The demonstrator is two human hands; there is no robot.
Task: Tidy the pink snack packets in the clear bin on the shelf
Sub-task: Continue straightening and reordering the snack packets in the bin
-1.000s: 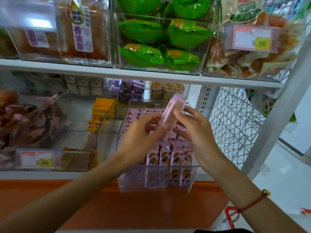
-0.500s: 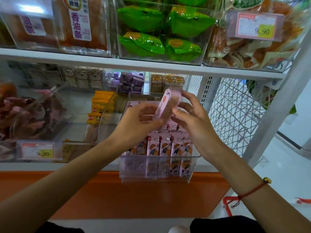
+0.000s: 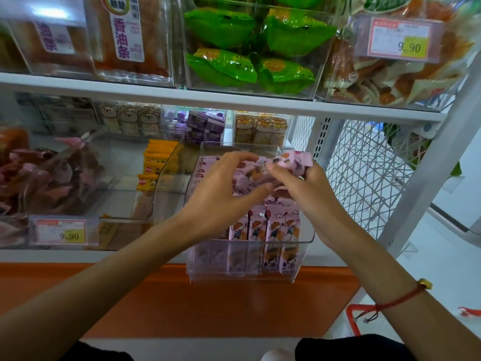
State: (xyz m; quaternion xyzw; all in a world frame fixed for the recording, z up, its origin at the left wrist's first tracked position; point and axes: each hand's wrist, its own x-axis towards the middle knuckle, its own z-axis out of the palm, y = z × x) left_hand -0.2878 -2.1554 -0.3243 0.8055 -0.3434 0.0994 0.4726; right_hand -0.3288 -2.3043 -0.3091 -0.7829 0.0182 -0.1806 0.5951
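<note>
A clear bin (image 3: 244, 272) stands at the front edge of the lower shelf, pulled partly out. Several pink snack packets (image 3: 270, 227) with a cartoon figure stand upright in a row at its front. Above the bin's middle, my left hand (image 3: 221, 194) and my right hand (image 3: 307, 194) meet, both closed on a pink packet (image 3: 291, 160) that lies nearly flat and points right. More pink packets (image 3: 208, 162) lie at the bin's back, partly hidden by my hands.
Yellow packets (image 3: 153, 162) fill a clear bin to the left. Purple boxes (image 3: 205, 126) and bear-print packets (image 3: 260, 128) stand behind. The upper shelf (image 3: 208, 97) overhangs, with green bags (image 3: 247, 66) on it. A white wire mesh (image 3: 364, 173) closes the right side.
The held packet has tipped from upright to nearly flat, pointing right. Both hands stay on it above the bin.
</note>
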